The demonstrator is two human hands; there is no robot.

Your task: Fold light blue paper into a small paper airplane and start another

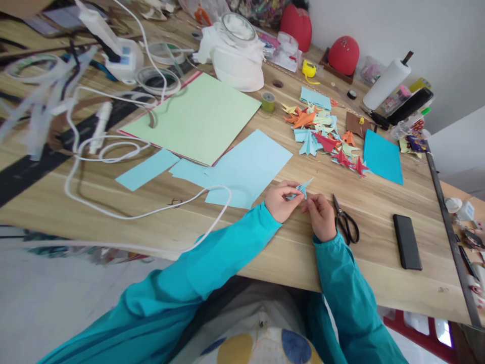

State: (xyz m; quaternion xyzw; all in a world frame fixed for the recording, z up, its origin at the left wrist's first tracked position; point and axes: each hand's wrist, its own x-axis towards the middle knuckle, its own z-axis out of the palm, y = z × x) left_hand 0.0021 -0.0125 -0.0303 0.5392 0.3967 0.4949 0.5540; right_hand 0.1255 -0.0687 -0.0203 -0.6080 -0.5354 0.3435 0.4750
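Note:
A small folded light-blue paper crane (303, 187) is held just above the table's front part. My left hand (282, 200) grips its body between thumb and fingers. From the other side, my right hand (319, 214) is closed with thumb and forefinger pinched at the crane's lower edge; the fingertips partly hide the paper there. Light-blue paper sheets (252, 169) lie to the left and beyond my left hand. Black scissors (345, 222) rest just right of my right hand. Farther back sits a pile of folded paper cranes (322, 132) in orange, blue, red and yellow.
A pale green sheet stack (200, 116) lies left, beside a looping white cable (129, 216). At right are a black phone (407, 241) and bright blue paper (382, 156). A thread spool (268, 102), yellow tape measure (309, 70) and white roll (388, 82) stand behind.

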